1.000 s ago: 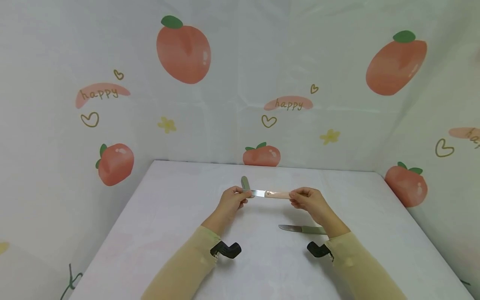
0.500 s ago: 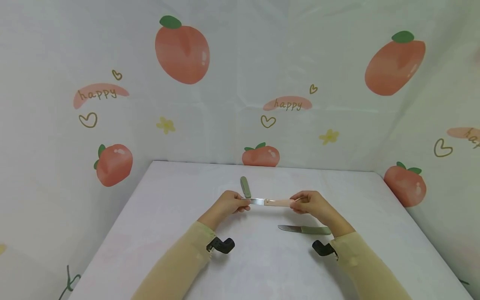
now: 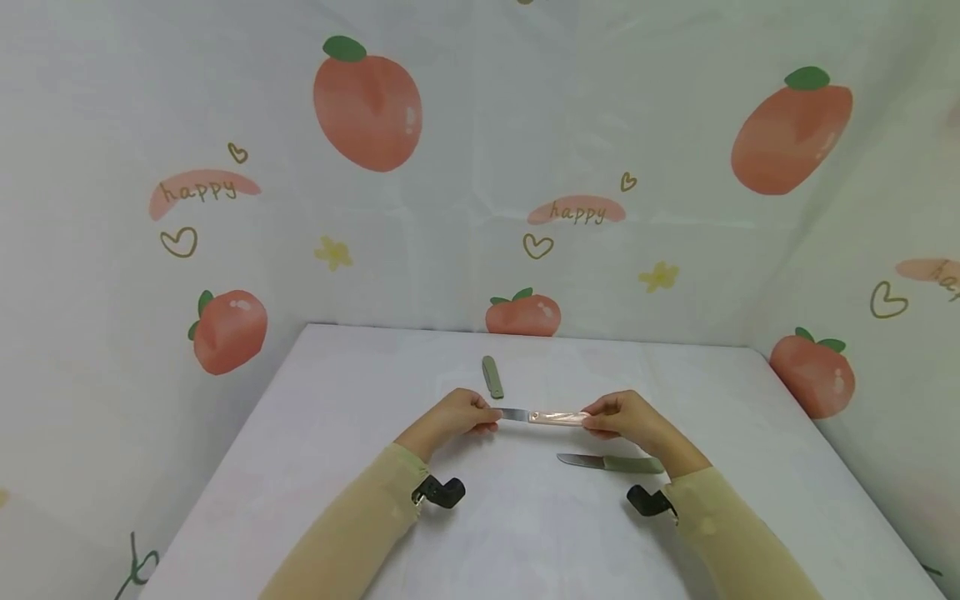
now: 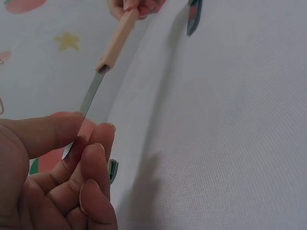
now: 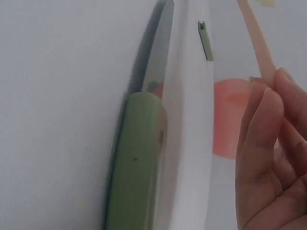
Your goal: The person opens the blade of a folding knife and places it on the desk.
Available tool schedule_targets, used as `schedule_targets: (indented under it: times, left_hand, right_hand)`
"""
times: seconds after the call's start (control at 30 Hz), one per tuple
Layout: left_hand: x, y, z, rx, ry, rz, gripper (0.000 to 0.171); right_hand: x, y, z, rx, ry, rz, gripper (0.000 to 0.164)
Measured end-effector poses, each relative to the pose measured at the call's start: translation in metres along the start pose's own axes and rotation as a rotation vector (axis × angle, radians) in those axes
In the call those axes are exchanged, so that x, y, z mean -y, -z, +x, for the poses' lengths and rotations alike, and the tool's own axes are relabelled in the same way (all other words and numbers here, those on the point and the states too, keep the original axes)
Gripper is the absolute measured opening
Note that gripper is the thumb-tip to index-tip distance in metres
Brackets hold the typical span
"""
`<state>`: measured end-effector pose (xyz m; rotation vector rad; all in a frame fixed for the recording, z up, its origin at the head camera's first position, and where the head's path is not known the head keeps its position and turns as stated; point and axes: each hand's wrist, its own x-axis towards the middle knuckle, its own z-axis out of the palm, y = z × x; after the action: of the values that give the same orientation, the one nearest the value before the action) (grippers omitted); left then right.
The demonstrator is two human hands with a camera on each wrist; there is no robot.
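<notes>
A folding knife with a pink handle (image 3: 557,418) is held level above the table, its blade (image 4: 92,94) swung out. My left hand (image 3: 459,414) pinches the blade near its tip between thumb and fingers. The handle's far end is gripped by my right hand (image 3: 630,421), as the right wrist view also shows with the pink handle (image 5: 259,45) between thumb and fingers. Nearer me lies a green-handled knife (image 3: 622,464) with its blade out, pointing left. Behind my left hand rests a folded green knife (image 3: 492,377).
The white-covered table (image 3: 337,367) ends at a back wall hung with a cloth (image 3: 450,208) printed with peaches, hearts and flowers. Black wrist cameras (image 3: 442,492) sit at both sleeves.
Both hands have come lower and nearer me with the pink knife between them. The folded green knife, partly covered before, now shows whole. The two green knives have stayed put.
</notes>
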<state>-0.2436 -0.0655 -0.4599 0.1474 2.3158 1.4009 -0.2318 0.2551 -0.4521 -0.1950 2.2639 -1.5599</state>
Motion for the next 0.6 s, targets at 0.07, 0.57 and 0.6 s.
schedule_targets:
  times: [0.07,0.57,0.6]
  left_hand:
    - [0.001,0.0,0.0,0.0,0.001,0.006,0.02]
    - [0.001,0.005,0.019,-0.177,-0.015,0.08,0.022]
    - [0.001,0.005,0.02,-0.199,-0.016,0.08,0.021]
  right_hand:
    - [-0.002,0.0,0.0,0.003,-0.033,0.042,0.029]
    - [-0.009,0.004,0.0,0.079,-0.102,0.071,0.023]
    - [-0.01,0.004,0.0,0.083,-0.106,0.072,0.022]
